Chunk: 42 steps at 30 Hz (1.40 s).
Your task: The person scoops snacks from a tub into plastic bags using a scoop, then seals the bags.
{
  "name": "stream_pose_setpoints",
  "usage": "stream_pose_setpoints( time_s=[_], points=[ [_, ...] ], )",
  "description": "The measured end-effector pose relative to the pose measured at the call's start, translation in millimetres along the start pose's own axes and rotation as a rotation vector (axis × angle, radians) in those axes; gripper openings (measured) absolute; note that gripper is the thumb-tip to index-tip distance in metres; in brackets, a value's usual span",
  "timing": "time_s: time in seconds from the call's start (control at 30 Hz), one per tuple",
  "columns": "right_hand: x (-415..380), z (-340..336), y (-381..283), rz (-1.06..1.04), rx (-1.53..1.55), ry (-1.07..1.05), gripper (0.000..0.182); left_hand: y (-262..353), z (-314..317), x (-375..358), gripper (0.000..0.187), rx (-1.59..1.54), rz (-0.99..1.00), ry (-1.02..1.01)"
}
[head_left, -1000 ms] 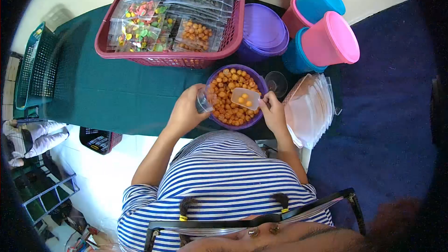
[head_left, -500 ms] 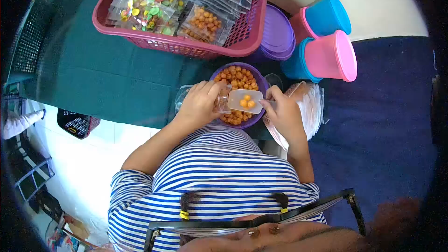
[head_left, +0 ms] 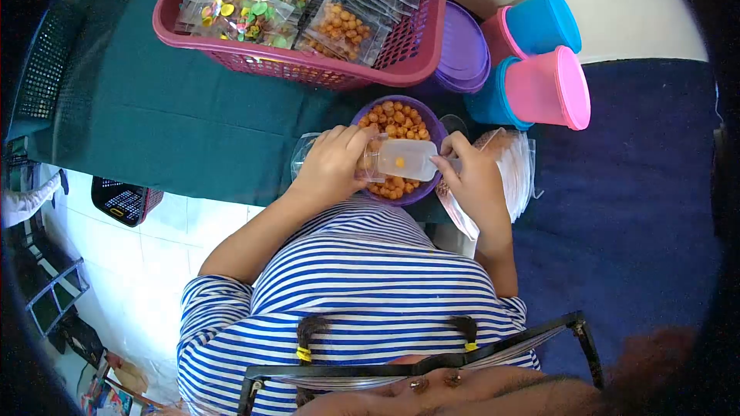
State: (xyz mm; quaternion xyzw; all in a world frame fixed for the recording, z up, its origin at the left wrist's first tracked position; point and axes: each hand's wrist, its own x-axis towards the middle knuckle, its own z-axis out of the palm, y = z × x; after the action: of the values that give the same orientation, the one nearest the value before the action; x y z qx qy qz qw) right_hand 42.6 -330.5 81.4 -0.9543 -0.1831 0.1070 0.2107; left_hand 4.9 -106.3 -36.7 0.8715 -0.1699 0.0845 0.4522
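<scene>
My left hand (head_left: 333,160) is closed around a clear plastic bag (head_left: 304,152), mostly hidden by the fingers; its mouth faces right. Pinched by its handle in my right hand (head_left: 472,173) is a translucent white scoop (head_left: 416,159). The scoop's tip meets the bag's mouth, and one orange ball-shaped snack (head_left: 399,162) lies in it. Both hands are above a purple bowl (head_left: 436,128) that holds many of the same round orange snacks (head_left: 395,117).
A pink basket (head_left: 289,65) of filled snack packets stands at the back. Purple lids (head_left: 464,50) and pink and blue tubs (head_left: 539,92) are to its right. A stack of flat bags (head_left: 510,173) lies beside my right hand. A black basket (head_left: 123,202) sits on the floor.
The scoop has tipped and shifted slightly toward the bag. It held a few orange snacks before, and now one shows in it. Both hands keep their hold.
</scene>
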Motion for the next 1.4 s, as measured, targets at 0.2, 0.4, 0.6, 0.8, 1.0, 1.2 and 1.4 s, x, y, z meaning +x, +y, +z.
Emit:
stream_pose_setpoints(
  time_s=[0.2,0.4,0.6,0.8,1.0,1.2,1.4],
  points=[
    [1,0,-37,-0.385,-0.349,0.197,0.017,2,3,4,0.065,-0.196,0.021,-0.005],
    [-9,-19,-15,-0.302,-0.428,0.436,0.016,-6,-19,2,0.06,-0.325,-0.239,-0.003],
    [-24,62,55,0.028,-0.439,0.13,0.014,-22,-14,-9,0.062,-0.113,-0.366,-0.02],
    [-29,122,66,0.151,-0.122,0.124,0.02,-17,8,-17,0.062,-0.181,-0.442,-0.157],
    [-23,140,55,0.155,-0.062,0.2,0.02,-9,8,-16,0.061,-0.166,-0.461,-0.132],
    [-18,122,69,0.25,0.206,0.108,0.02,-9,13,-19,0.065,-0.114,-0.413,-0.163],
    [-20,96,79,0.217,0.271,0.071,0.022,-6,14,-18,0.069,-0.017,-0.337,-0.073]
  ],
)
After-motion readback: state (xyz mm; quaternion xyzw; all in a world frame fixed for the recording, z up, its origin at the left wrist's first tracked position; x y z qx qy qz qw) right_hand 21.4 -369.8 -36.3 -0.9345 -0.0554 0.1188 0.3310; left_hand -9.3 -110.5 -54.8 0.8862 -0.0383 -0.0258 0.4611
